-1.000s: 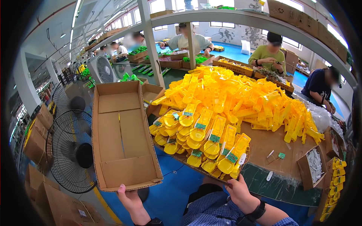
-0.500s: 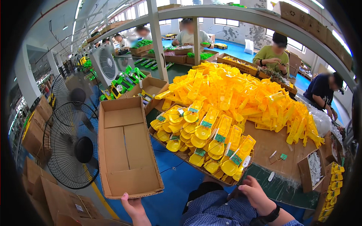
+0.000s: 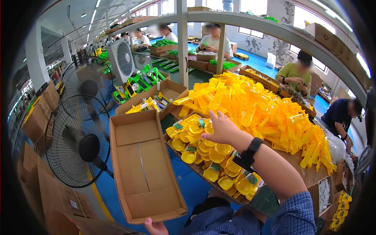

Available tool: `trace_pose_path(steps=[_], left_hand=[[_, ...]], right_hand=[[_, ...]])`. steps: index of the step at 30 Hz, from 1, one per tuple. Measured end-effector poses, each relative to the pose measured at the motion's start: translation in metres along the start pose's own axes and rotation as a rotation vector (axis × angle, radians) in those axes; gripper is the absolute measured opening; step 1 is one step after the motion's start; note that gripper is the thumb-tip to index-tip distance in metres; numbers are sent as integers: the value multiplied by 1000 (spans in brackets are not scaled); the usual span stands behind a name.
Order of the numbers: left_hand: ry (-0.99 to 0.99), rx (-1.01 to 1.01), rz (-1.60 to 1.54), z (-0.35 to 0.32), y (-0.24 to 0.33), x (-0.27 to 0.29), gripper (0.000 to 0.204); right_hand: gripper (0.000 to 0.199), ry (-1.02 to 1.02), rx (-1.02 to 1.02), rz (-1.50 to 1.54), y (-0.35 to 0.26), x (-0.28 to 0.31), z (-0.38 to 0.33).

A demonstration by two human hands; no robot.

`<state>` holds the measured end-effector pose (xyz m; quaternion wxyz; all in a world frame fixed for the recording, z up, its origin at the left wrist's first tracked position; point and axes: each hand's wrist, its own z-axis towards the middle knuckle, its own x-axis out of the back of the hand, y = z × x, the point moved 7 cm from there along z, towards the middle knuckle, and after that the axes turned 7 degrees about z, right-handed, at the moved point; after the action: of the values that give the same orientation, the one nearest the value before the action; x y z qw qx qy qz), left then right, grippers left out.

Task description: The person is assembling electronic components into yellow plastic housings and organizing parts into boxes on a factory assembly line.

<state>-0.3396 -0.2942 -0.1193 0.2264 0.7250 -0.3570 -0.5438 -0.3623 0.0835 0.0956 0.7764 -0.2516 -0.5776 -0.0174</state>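
An empty brown cardboard box (image 3: 143, 164) stands open in front of me on the left. My left hand (image 3: 155, 227) grips its near edge at the bottom of the view. My right hand (image 3: 220, 128), with a black watch on the wrist, reaches out over rows of yellow plastic toys with green labels (image 3: 203, 154) laid on the table's front. Its fingers are spread and touch the top of those toys; nothing is held. Behind them rises a big heap of yellow plastic parts (image 3: 262, 111).
A black floor fan (image 3: 80, 143) stands left of the box, with more fans behind it. Cartons of green and yellow toys (image 3: 150, 96) sit farther back. Several people work at the tables behind and to the right. Stacked cartons (image 3: 37, 121) line the left.
My right hand has risen from the table's near edge and stretched forward over the yellow toys. The view has swung left and closer to the box; my left hand stays on it.
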Motion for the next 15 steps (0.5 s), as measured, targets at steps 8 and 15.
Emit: trace_pose_path(steps=[8,15], left_hand=[[89,121,85,-14,-5,76,37],[-119,76,83,-31,1,70,45]], right_hand=[[51,-37,-104,74,1,-14,16],[52,-94,-85,-215,-54,-31,-6]])
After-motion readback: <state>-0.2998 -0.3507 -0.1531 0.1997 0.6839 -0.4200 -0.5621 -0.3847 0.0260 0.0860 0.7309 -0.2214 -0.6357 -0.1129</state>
